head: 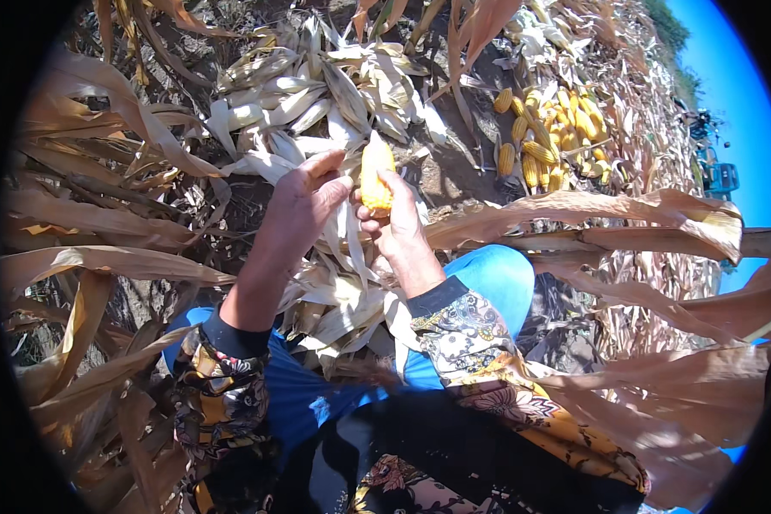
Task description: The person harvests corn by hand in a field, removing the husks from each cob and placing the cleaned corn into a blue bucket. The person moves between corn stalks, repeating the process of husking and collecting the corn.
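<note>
My right hand [398, 228] grips a husked yellow ear of corn [376, 170], its narrow tip pointing away from me. Just left of the ear is my left hand [308, 196], thumb and fingers slightly apart, with nothing visible between them; its palm side is hidden. Pale strips of husk [353, 234] hang down below the ear, between my two hands. Between my knees lies a heap of dry loose husks [340, 308]. Beyond my hands, a pile of ears in pale husks [321, 96] rests on the soil.
Bare yellow ears [556, 138] are piled on the ground at the upper right. Dry corn leaves [115, 250] crowd my left side. A long stalk with leaves [591, 234] crosses on the right, close to my knee [495, 283]. A blue-green machine [719, 177] stands farther off.
</note>
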A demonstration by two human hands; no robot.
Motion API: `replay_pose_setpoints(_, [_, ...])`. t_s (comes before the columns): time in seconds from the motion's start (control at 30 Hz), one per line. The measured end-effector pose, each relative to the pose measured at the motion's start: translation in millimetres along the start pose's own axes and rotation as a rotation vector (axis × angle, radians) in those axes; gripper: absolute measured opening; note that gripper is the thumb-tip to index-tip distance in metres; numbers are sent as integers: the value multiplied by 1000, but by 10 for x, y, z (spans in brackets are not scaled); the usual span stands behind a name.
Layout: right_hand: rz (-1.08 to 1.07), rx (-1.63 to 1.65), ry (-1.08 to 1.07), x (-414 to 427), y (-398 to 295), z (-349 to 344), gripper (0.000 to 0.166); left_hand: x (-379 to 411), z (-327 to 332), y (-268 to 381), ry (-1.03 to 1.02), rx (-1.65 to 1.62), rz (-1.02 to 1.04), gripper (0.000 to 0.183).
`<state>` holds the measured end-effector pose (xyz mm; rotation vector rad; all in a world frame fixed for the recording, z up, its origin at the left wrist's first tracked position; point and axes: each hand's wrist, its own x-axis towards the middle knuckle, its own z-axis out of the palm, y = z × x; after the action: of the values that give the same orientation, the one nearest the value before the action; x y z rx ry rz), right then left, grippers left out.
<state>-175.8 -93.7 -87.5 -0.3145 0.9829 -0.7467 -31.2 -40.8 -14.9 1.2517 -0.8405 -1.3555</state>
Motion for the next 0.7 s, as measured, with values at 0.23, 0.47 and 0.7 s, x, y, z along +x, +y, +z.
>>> replay_pose_setpoints(0.23, [-1049,259,127,325,-1516,-177,18,-97,-516,449,291,-167,239,26])
replay_pose_setpoints(0.47, [-661,-281,142,1680,-176,155,26,-112,-864,500,387,-461,274,20])
replay_pose_setpoints(0.7, [-1024,-1723,-116,3379,615,-563,46,-207,-896,608,475,-435,305,23])
